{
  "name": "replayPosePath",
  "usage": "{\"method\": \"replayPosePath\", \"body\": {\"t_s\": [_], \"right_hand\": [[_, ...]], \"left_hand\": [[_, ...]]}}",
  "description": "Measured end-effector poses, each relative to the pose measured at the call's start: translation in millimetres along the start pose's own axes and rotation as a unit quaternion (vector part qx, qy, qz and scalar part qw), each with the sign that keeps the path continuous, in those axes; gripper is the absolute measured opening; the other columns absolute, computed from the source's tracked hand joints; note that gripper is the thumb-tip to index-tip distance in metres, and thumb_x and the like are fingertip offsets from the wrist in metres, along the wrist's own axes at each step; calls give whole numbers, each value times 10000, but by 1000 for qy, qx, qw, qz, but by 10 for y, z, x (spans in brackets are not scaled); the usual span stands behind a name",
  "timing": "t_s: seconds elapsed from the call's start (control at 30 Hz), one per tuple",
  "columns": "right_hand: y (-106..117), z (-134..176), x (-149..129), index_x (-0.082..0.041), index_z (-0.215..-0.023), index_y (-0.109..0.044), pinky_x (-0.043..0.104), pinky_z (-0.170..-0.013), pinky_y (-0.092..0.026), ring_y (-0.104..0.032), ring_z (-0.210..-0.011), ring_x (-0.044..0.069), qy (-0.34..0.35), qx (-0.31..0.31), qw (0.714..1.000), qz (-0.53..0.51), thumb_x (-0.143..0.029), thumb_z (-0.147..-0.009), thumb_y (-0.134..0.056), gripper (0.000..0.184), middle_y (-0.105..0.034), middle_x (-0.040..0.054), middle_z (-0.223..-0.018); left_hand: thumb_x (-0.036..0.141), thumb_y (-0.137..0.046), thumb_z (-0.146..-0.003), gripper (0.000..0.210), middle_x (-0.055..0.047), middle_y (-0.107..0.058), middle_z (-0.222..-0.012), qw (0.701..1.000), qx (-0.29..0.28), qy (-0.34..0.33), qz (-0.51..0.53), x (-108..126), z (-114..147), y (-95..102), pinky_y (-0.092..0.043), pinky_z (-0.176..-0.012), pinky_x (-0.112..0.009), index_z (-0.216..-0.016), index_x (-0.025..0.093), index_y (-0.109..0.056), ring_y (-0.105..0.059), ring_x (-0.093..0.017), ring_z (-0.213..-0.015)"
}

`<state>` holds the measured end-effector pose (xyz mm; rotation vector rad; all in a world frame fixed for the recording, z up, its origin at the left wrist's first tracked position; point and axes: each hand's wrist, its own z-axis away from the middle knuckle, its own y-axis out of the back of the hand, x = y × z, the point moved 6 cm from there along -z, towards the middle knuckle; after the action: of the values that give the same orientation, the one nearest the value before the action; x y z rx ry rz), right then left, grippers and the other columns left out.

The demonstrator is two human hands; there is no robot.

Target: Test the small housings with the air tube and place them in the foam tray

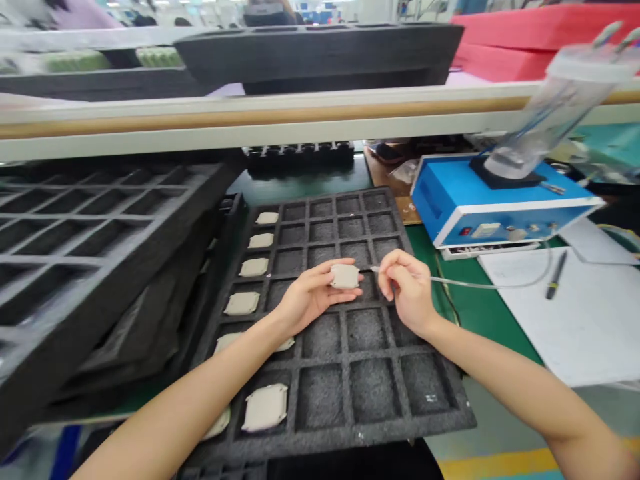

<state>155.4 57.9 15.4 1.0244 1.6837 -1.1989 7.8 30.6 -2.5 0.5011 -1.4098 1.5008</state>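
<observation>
My left hand (316, 295) is closed around the edges of a small beige square plastic piece (345, 276), held above the dark foam tray (320, 360). To its right, my right hand (407, 287) pinches the end of a thin clear tube (480, 285). A narrow tip (374, 269) points from those fingers toward the piece's right edge; whether it touches cannot be made out. Similar beige pieces lie in the tray's left compartments, among them one near the front (266, 407) and one farther up (243, 303). My left forearm partly hides several.
A blue control box (505, 200) carrying a clear cylinder (555, 113) stands at the right. White paper (590, 307) with a black pen (556, 275) lies before it. Stacked foam trays (100, 267) rise at the left. A shelf rail (300, 115) crosses behind, bearing foam trays and red blocks (515, 43).
</observation>
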Motion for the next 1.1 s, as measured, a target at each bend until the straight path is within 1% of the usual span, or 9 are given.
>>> {"method": "replayPosePath", "body": {"t_s": [0.17, 0.3, 0.4, 0.47, 0.6, 0.73, 0.93, 1.03, 1.1], "right_hand": [[-12, -4, 7, -169, -658, -527, 189, -360, -254, -362, -350, 64, -3, -14, 1000, 27, -178, -749, -477, 103, -465, -54, -424], [0, -17, -2, -170, -651, -526, 186, -360, -260, -362, -347, 63, -5, -15, 999, 36, -155, -722, -474, 89, -469, -52, -421], [13, -25, 4, -170, -651, -528, 186, -355, -257, -365, -348, 65, 1, -15, 999, 38, -151, -713, -479, 82, -468, -50, -425], [10, -26, 13, -169, -648, -532, 186, -351, -252, -365, -347, 65, 3, -21, 999, 38, -148, -709, -480, 83, -467, -47, -428], [-10, -15, 23, -165, -643, -537, 189, -351, -255, -373, -348, 66, -1, -34, 999, 38, -138, -703, -478, 88, -477, -42, -430], [-31, -6, 20, -163, -643, -537, 190, -353, -263, -372, -347, 67, -10, -42, 999, 33, -132, -693, -476, 84, -480, -44, -419], [-51, -5, 20, -163, -637, -529, 187, -364, -261, -366, -347, 65, -21, -50, 998, 38, -136, -692, -472, 84, -480, -46, -412], [-42, 4, 38, -160, -645, -537, 189, -366, -265, -373, -351, 69, -26, -52, 997, 42, -144, -702, -486, 79, -487, -43, -416], [-35, 11, 52, -160, -653, -542, 188, -369, -268, -380, -355, 70, -29, -55, 997, 45, -149, -716, -495, 79, -494, -42, -421]], "left_hand": [[279, -569, -761, 391, -162, -698, -968, 1000, -9, -2, 3, -12, -35, 9, -499, -782, -354, -1104, 91, -591, -682, -250, -820], [178, -617, -726, 324, -70, -677, -840, 997, 49, -39, -54, 91, -53, 7, -502, -649, -252, -1042, 112, -587, -659, -148, -674], [120, -603, -735, 317, -20, -635, -770, 986, 81, -83, -120, 310, -9, -16, -491, -582, -223, -1047, 125, -551, -634, -109, -607], [119, -588, -751, 332, 0, -622, -714, 965, 110, -126, -204, 520, 68, 2, -481, -529, -226, -1071, 128, -500, -619, -109, -550], [173, -640, -728, 292, 43, -578, -548, 879, 218, -201, -373, 900, 316, 196, -429, -467, -210, -981, 126, -501, -537, -92, -443], [335, -632, -749, 239, -46, -680, -707, 790, 242, -200, -527, 994, 476, 429, -429, -559, -232, -863, 126, -655, -581, -124, -592], [305, -646, -716, 171, -45, -727, -735, 773, 135, -130, -606, 752, 480, 650, -438, -615, -248, -773, 178, -747, -621, -168, -654], [278, -619, -736, 165, -53, -729, -767, 756, 135, -128, -628, 665, 507, 668, -458, -687, -282, -791, 189, -747, -636, -194, -709], [240, -605, -744, 154, -84, -721, -889, 736, 161, -147, -641, 639, 598, 596, -437, -837, -346, -789, 186, -742, -626, -237, -867]]}}
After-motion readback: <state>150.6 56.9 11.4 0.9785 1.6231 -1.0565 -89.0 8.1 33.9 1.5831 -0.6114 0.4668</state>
